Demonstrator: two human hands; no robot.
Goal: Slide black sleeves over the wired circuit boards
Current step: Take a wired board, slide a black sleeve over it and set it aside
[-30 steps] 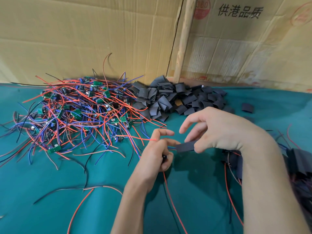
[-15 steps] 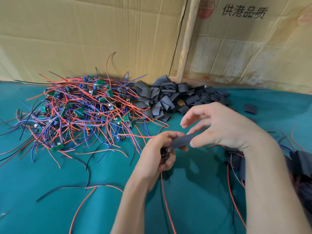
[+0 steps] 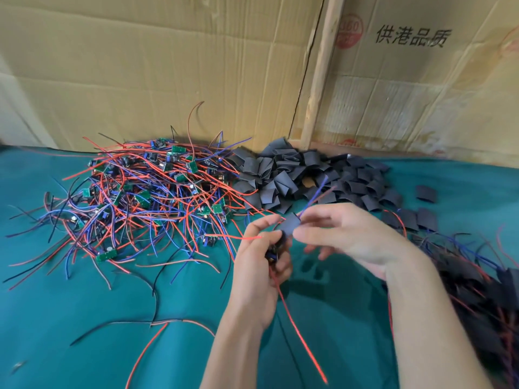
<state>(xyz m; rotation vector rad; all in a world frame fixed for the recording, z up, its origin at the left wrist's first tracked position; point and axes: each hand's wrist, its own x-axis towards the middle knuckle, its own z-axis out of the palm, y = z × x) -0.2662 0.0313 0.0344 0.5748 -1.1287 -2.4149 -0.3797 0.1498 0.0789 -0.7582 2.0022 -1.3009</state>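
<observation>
left hand (image 3: 259, 265): grip clenched on circuit board (image 3: 273, 252). right hand (image 3: 348, 237): grip pinching black sleeve (image 3: 289, 223) over wires (image 3: 314, 196).

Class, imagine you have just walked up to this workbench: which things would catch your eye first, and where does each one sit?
The big tangle of red, blue and black wires with small green boards fills the left of the green table. Right of it, against the cardboard wall, lies the pile of black sleeves. In front, the left hand grips a wired board while the right hand holds a black sleeve with wires poking out of its top.
</observation>
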